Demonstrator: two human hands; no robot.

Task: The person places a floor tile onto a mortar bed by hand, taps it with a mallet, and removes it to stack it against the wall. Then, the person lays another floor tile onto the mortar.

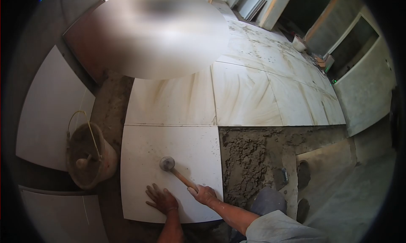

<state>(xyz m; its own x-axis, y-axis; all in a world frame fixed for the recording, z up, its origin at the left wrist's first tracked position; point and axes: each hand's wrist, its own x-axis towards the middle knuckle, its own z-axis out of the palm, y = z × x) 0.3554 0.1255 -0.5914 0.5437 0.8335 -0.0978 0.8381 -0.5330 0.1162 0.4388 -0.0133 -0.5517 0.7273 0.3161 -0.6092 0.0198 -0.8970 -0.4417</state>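
Note:
My left hand (162, 200) lies flat with its fingers spread on a large white tile (144, 158). To its right, my right hand (204, 194) is wrapped round the wooden handle of a mallet (184, 179). The mallet's round grey head (167, 163) is over the middle of the same tile, up and to the right of my left hand; whether it touches the surface I cannot tell. The tile's far edge runs along a row of laid tiles (173, 101), and its right edge borders rough grey mortar (245, 158).
A bucket (105, 162) with a yellow handle stands left of the tile. White tiles (55, 111) lean at the left wall. A trowel (281, 178) lies on the mortar near my knee. A white bucket (298, 44) is far right. A blurred oval covers the upper left.

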